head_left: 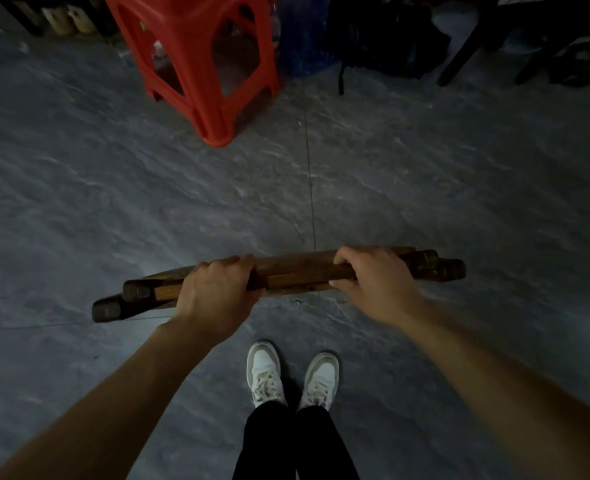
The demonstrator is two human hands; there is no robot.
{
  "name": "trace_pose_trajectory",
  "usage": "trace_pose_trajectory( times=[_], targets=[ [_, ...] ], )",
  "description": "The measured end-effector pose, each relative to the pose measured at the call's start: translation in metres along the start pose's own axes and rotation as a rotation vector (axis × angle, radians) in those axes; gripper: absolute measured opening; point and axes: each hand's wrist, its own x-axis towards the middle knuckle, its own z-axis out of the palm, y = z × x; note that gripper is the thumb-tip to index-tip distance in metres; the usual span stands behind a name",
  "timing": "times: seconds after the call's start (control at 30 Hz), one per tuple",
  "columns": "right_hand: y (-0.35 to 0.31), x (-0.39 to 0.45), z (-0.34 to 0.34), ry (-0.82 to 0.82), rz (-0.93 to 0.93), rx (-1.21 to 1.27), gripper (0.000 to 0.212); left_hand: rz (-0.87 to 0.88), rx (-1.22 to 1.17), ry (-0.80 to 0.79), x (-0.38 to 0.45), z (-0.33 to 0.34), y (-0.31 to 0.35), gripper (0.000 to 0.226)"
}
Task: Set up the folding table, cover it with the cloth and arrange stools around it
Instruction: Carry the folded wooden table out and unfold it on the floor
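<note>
Standing over the grey floor (425,174), both hands down on the folded wooden table frame (297,271), held level in front of the white shoes (292,375). Left hand (214,292) clenched over the near rail, fingers (241,263) curled across the top. Right hand (373,282) wrapped round the same bundle further along, knuckles up, thumb tucked underneath. Both arms stretched forward and down, wrists fairly straight, elbows out of view. Dark capped leg ends (108,308) poking out past the left hand, more of them stacked beyond the right.

Still all folded, by the look of it, so unfolding comes first. Best done by keeping a firm grip on separate rails, easing them apart evenly, and keeping fingers clear of the crossing joints where pinching looks likely. Plenty of open floor ahead for planting the legs. Red plastic stool (200,64) waiting well apart, up beside dark bags (387,39). No cloth in sight.
</note>
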Motion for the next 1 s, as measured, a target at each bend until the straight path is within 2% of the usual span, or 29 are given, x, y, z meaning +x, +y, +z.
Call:
trace_pose_trajectory(
  times=[0.1, 0.2, 0.43, 0.63, 0.83, 1.0],
  targets=[
    [0.002, 0.002, 0.001, 0.044, -0.015, -0.039, 0.016, -0.025, 0.053, -0.043, 0.002, -0.002, -0.005, 0.028],
    [-0.001, 0.004, 0.012, 0.131, -0.013, -0.179, 0.020, -0.029, 0.075, -0.036, 0.004, 0.000, -0.007, 0.029],
    [-0.007, 0.006, 0.020, 0.191, 0.005, -0.271, 0.024, 0.003, 0.064, 0.115, 0.001, 0.014, -0.014, 0.029],
    [-0.007, 0.007, 0.020, 0.177, 0.002, -0.238, 0.065, 0.023, 0.061, 0.203, -0.009, 0.016, -0.025, 0.029],
    [-0.009, 0.012, 0.021, 0.200, 0.033, -0.231, 0.069, 0.048, 0.129, 0.089, -0.006, 0.012, -0.024, 0.058],
    [-0.008, 0.017, 0.019, 0.206, 0.042, -0.239, 0.074, 0.022, 0.089, 0.084, 0.000, 0.005, -0.022, 0.051]
  ],
)
